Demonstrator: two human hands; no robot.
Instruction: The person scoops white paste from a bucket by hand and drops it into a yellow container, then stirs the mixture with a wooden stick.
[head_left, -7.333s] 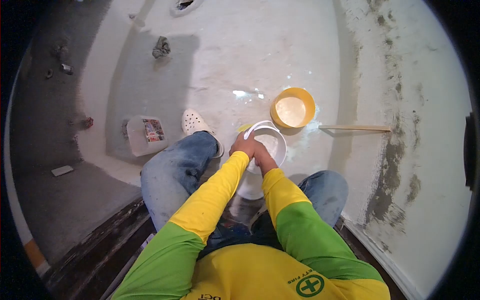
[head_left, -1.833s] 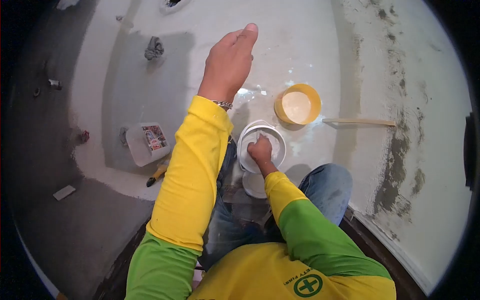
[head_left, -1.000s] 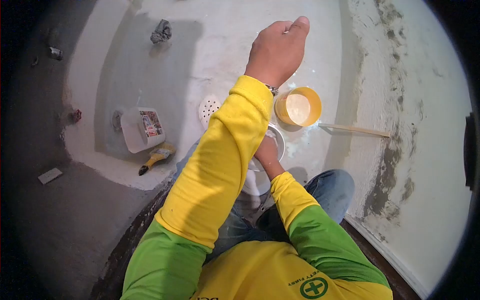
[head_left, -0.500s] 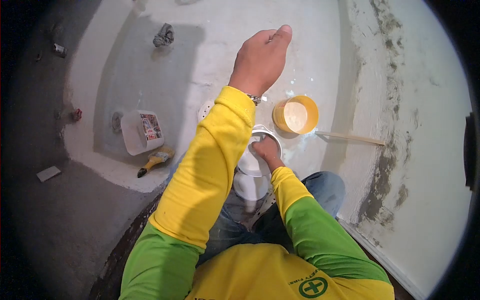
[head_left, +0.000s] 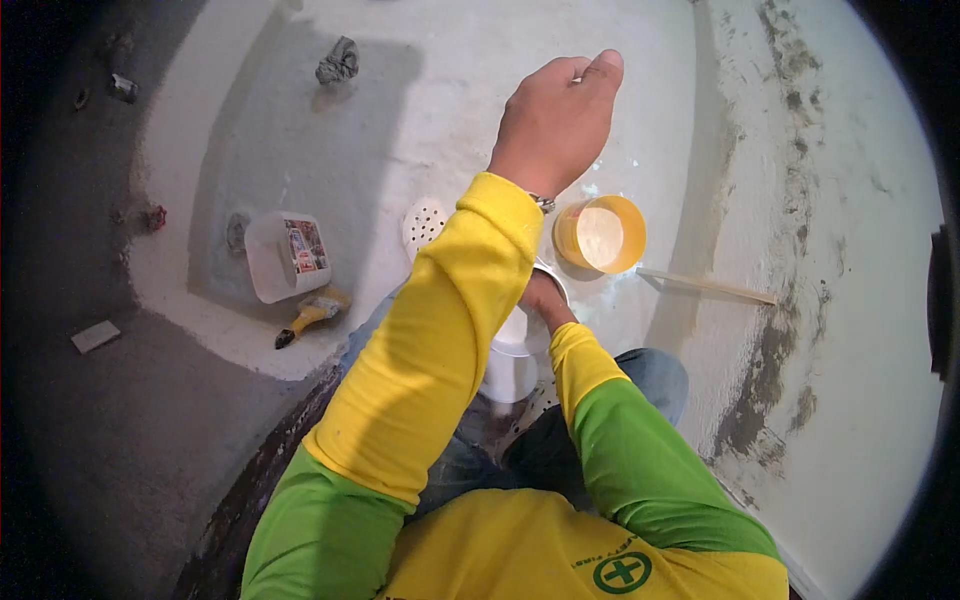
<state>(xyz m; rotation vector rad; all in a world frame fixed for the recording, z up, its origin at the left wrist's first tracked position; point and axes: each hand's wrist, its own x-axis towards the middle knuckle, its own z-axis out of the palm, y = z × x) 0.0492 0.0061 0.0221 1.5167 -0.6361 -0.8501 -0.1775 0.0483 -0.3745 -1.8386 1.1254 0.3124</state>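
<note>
1. two bare hands show: the left hand [head_left: 555, 122] is stretched out above the middle of the floor [head_left: 470, 100], fingers curled under and thumb alongside; whether it grips anything cannot be told.
2. one right hand [head_left: 545, 298] reaches down into a white bucket [head_left: 520, 335]; its fingers are hidden, so their spread and hold cannot be told.
3. one white bucket sits between the person's legs, toward the floor's near edge, partly covered by the left sleeve [head_left: 430, 330]; one white round thing [head_left: 508, 380] shows just on its near side.
4. one yellow tub [head_left: 633, 222] with pale stuff inside stands upright beyond the bucket, toward the floor's right edge.
5. one wooden stick [head_left: 712, 287] starts just beside the tub and runs to the grey-stained strip on the right.
6. one clear plastic container [head_left: 270, 268] with a printed label is near the floor's left edge; one yellow-handled brush [head_left: 313, 312] lies just beside it, dark tip toward the near left corner.
7. one crumpled grey rag [head_left: 338, 62] lies toward the far left corner.
8. two white clogs [head_left: 425, 222] show, both partly covered.
</note>
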